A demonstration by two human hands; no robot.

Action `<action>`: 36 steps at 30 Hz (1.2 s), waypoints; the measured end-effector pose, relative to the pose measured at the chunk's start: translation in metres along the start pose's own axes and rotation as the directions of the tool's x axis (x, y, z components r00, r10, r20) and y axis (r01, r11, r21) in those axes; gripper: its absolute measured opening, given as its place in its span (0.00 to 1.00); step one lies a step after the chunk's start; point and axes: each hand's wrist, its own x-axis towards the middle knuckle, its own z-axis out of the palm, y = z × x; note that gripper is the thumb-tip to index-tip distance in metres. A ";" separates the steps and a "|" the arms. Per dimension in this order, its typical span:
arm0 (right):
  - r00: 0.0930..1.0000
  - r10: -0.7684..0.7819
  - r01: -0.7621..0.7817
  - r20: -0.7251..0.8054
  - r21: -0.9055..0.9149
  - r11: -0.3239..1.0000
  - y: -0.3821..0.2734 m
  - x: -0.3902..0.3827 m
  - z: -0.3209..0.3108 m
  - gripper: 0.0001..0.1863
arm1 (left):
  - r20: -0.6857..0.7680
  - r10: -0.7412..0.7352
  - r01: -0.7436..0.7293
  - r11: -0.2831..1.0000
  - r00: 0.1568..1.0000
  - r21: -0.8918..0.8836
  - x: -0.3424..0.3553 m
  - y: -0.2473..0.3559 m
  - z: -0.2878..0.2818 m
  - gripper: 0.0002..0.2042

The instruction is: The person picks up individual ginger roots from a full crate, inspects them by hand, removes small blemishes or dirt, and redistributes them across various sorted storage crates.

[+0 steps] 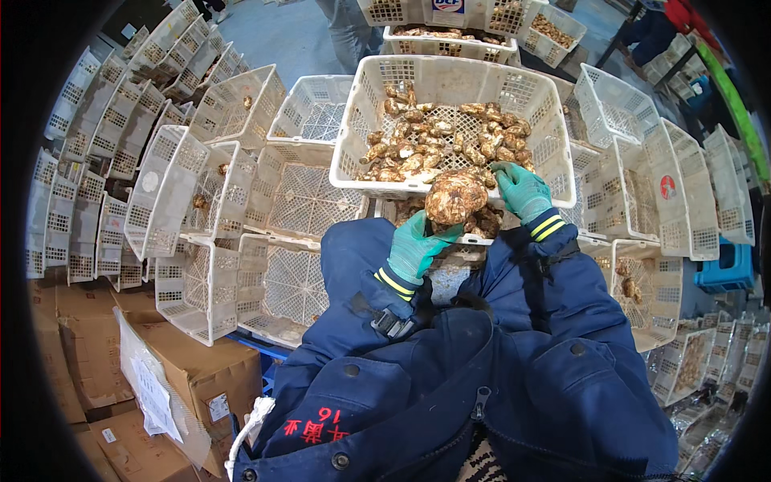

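A large brown mushroom (455,198) with a broad mottled cap is gripped in my left hand (418,247), above the near rim of a white plastic crate (450,72). To its right, my right hand (524,191) is at the crate's near rim. Its gloved fingers are curled, with their tips at a small pale-brown mushroom (485,176), partly hidden beside the big cap. Both hands wear green gloves. Several smaller mushrooms (409,149) lie in the crate in loose heaps. More mushrooms (487,222) sit in a lower crate beneath my hands.
White crates stand on both sides, including a left one (301,201) and a right one (618,104). Stacked crates (80,201) line the far left. Cardboard boxes (201,361) sit at lower left. A blue plastic stool (727,265) is at right. People stand in the background.
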 end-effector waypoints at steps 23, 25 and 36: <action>1.000 0.019 -0.018 -0.013 0.052 0.998 0.004 -0.002 -0.001 0.15 | 0.121 0.149 -0.120 0.968 0.981 -0.221 0.001 0.017 -0.056 0.20; 1.000 -0.001 0.002 -0.013 0.067 0.998 0.009 0.001 0.002 0.15 | 0.044 0.414 -0.417 0.904 0.909 0.094 0.001 0.044 -0.092 0.18; 0.970 0.220 -0.235 0.102 0.181 0.955 -0.018 -0.007 -0.010 0.13 | 0.023 -0.389 0.313 0.703 0.921 -0.638 0.046 -0.093 -0.262 0.19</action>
